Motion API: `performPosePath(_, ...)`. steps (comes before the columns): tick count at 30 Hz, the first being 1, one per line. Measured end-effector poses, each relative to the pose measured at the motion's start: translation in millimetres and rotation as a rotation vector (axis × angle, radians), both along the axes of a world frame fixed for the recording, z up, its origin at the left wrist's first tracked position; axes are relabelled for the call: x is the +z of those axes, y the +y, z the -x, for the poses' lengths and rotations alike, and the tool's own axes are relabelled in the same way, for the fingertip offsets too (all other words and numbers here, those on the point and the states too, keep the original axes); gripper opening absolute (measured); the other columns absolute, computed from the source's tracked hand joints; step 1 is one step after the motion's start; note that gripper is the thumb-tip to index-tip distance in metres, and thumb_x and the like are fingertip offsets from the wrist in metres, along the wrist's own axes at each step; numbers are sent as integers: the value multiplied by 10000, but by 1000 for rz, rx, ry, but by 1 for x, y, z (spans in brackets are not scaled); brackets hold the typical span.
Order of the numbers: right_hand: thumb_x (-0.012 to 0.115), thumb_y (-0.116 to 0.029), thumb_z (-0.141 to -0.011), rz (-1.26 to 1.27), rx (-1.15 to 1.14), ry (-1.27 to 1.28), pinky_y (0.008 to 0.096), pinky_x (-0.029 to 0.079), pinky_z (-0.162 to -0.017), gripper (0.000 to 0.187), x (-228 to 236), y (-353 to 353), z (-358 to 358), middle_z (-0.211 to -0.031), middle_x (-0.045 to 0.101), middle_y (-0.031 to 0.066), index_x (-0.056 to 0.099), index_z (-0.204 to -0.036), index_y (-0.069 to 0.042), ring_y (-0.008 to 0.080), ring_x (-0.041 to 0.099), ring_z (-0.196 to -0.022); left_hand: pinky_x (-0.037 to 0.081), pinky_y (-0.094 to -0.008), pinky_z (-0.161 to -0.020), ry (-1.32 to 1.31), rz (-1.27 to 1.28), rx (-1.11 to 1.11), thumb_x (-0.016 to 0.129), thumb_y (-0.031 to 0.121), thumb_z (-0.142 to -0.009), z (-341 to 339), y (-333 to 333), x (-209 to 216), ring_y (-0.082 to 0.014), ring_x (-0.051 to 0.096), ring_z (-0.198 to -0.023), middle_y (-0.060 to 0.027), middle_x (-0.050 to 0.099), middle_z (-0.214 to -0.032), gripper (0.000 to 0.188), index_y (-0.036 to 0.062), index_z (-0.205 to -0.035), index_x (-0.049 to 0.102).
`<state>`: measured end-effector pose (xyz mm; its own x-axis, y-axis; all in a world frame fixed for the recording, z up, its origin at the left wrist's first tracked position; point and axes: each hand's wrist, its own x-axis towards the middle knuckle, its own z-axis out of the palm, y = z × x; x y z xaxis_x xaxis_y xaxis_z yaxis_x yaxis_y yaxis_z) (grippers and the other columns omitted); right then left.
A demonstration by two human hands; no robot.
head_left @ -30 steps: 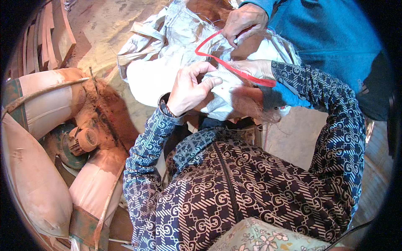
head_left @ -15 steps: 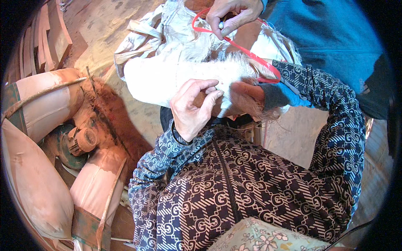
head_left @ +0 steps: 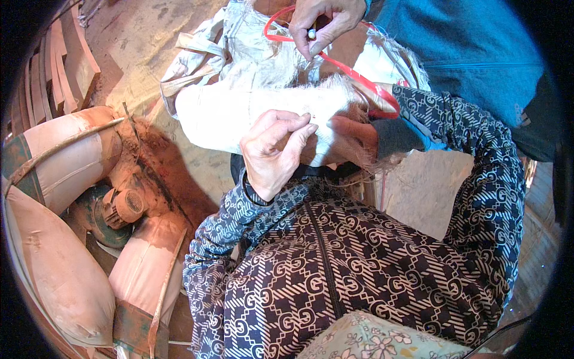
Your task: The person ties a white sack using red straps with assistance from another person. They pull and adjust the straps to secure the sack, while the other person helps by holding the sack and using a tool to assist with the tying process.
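My left hand (head_left: 272, 152) is closed in a pinch, thumb against forefinger, at the surface of a bright white woven sack (head_left: 221, 113) with a frayed edge. Whatever lies between those fingertips is too small to make out. From the right, my patterned sleeve reaches to the frayed edge; of my right hand (head_left: 367, 91) only a little skin shows, the fingers hidden by the sack. A red strap (head_left: 359, 78) loops over the sack near that wrist. Above, a co-worker's hand (head_left: 329, 24) grips a small thin stick with a white tip, beside the strap.
The co-worker's blue garment (head_left: 466, 54) fills the upper right. Left of me stand plump pale fabric bags (head_left: 63, 269) around a dusty motor (head_left: 125, 206). Wooden strips (head_left: 75, 60) lean at the far left. Reddish dust covers the floor (head_left: 179, 179) there.
The co-worker's hand has shifted slightly left and up with the strap. My left hand keeps its pinch at the sack, its fingertips slightly closer together. The view has tilted a little.
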<state>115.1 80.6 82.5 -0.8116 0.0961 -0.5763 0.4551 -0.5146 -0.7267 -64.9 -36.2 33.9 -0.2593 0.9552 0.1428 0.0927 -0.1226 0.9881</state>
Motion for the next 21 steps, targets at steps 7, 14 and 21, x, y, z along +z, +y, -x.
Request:
performPosePath(7, 653, -241, -896, -119, -32, -27, 273, 489, -832, 430, -1, 14, 14, -1066, 652, 55, 548, -1248, -19, 106, 596, -973, 518, -274, -700, -19, 23, 23, 771, -29, -754, 5, 0, -3, -172, 663, -778, -91, 693, -820, 130, 0, -878, 742)
performPosePath(14, 648, -257, -902, -208, -23, -41, 273, 489, -835, 438, -1, 22, 27, -1070, 651, 56, 543, -1256, -21, 106, 596, -974, 530, -269, -726, 17, 103, 41, 760, -14, -769, 9, 3, 11, -164, 689, -794, -102, 714, -835, 116, -9, -879, 726)
performPosePath(21, 642, -273, -909, -183, -35, -28, 274, 489, -838, 446, 0, 25, 25, -1075, 650, 56, 539, -1263, -22, 106, 595, -974, 538, -270, -697, 3, 164, 3, 741, -2, -783, 14, 1, 18, -174, 697, -749, -108, 718, -825, 137, -10, -917, 711)
